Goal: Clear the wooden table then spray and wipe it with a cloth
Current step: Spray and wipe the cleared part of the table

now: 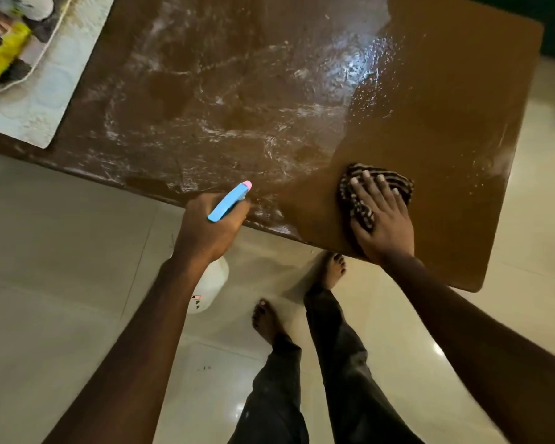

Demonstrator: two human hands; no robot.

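Fingers (pixel 370 187), right hand (pixel 385 219): straight, slightly spread, lying flat on top of a striped cloth (pixel 378 176) and pressing it to the tabletop; palm down, thumb along the cloth's left side.

Fingers, left hand (pixel 210 225): curled round the neck of a spray bottle (pixel 228 203), mostly hidden behind the back of the hand.

Striped cloth: dark with pale stripes, bunched, under the right hand near the front edge of the table, on the matte part of the surface.

Spray bottle: blue trigger head with a pink nozzle tip, pointing up and right over the table's front edge; white body hangs below the left hand, in front of the table and above the floor.

Wooden table (pixel 446 123): brown top. Left and middle portion wet and glossy, with white smeared streaks and droplets; right portion duller and even in tone. The boundary between them runs just left of the cloth.

Mat (pixel 45 104): pale, patterned, on the table's far left end.

Tray (pixel 47 48): on the mat, partly cut off by the frame, holding a yellow packet (pixel 0 56).

Floor (pixel 61 251): cream glossy tiles.

Feet (pixel 332 270): bare, by the table's front edge, below dark trousers (pixel 340 363).
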